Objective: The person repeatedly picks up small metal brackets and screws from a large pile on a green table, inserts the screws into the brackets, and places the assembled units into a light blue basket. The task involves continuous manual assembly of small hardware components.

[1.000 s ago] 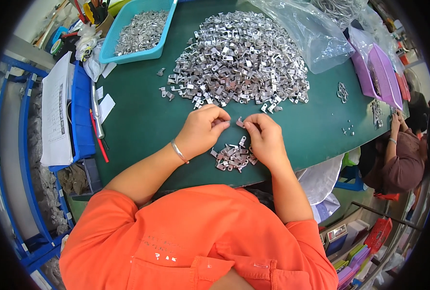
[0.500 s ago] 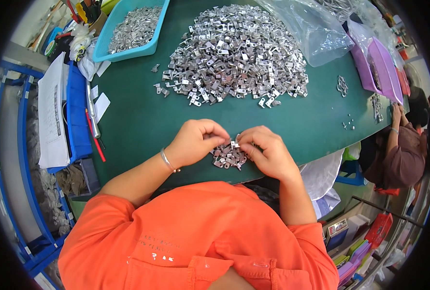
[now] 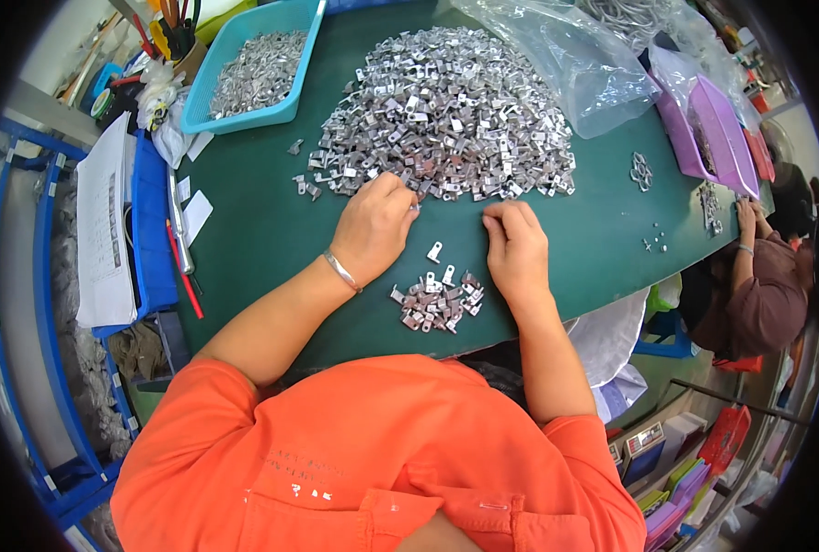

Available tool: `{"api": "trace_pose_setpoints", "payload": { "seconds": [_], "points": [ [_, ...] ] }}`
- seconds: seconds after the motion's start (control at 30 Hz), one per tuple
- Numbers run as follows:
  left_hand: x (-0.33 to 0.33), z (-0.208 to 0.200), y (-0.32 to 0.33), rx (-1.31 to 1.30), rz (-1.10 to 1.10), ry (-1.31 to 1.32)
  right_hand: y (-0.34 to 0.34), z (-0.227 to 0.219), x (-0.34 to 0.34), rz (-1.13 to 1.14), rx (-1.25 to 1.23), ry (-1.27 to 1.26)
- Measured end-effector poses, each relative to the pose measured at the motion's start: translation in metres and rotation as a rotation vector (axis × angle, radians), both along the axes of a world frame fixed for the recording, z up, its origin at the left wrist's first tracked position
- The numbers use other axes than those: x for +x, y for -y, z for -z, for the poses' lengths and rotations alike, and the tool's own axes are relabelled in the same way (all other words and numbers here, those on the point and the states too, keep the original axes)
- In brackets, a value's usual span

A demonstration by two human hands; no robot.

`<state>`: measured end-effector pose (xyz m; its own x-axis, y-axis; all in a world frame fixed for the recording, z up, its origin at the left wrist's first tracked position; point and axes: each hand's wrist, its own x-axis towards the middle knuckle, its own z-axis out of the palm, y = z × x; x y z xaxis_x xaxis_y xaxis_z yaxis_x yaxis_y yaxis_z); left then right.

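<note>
A large heap of small silvery metal brackets (image 3: 455,110), bent tabs with a hole, covers the far middle of the table. A much smaller pile of the same brackets (image 3: 437,305) lies close to my body. One loose bracket (image 3: 435,251) rests just beyond it. My left hand (image 3: 373,228) is at the near edge of the heap, fingers closed, with a bit of a metal bracket (image 3: 415,207) showing at the fingertips. To the right, my right hand (image 3: 518,250) hovers in front of the heap, thumb and fingers pinched together; whatever they hold is hidden.
A turquoise basket (image 3: 191,110) of metal parts stands far left. Clear plastic bags (image 3: 584,83) and a purple bin (image 3: 720,138) are far right. Linked metal pieces (image 3: 641,172) lie right of the heap. A blue tray with papers (image 3: 106,225) borders the left. Another person (image 3: 768,294) sits at right.
Both hands have left the small pile and moved away toward the heap, spreading apart. The small pile is now uncovered, with a loose bracket beyond it.
</note>
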<state>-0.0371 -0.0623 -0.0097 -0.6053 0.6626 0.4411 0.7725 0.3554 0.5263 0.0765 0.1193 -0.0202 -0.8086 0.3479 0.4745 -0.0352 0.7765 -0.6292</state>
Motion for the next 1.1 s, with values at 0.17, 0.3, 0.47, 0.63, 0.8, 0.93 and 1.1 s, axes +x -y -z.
{"api": "trace_pose_setpoints", "payload": {
  "seconds": [0.17, 0.3, 0.47, 0.63, 0.8, 0.93, 1.1],
  "points": [
    [0.011, -0.007, 0.002, 0.228, 0.019, 0.623, 0.004, -0.015, 0.02, -0.139, -1.433, 0.227],
    [0.025, -0.019, 0.006, 0.395, 0.047, 1.293, 0.004, -0.016, 0.027, -0.266, -1.605, 0.138],
    [0.028, -0.014, 0.018, 0.514, 0.166, 1.486, 0.012, -0.024, 0.035, -0.402, -0.698, 0.296],
    [0.032, -0.006, 0.016, 0.62, 0.153, 1.467, -0.007, -0.009, 0.006, 0.05, 0.154, 0.034],
    [0.037, -0.016, 0.015, 0.56, 0.123, 1.383, -0.012, 0.007, 0.007, 0.094, 0.077, -0.021],
    [0.038, -0.018, 0.016, 0.488, 0.078, 1.543, 0.0, -0.011, 0.025, -0.072, -1.192, 0.192],
    [0.041, -0.01, 0.02, 0.596, 0.172, 1.657, 0.007, -0.014, 0.038, -0.293, -1.615, 0.11]
  ]
}}
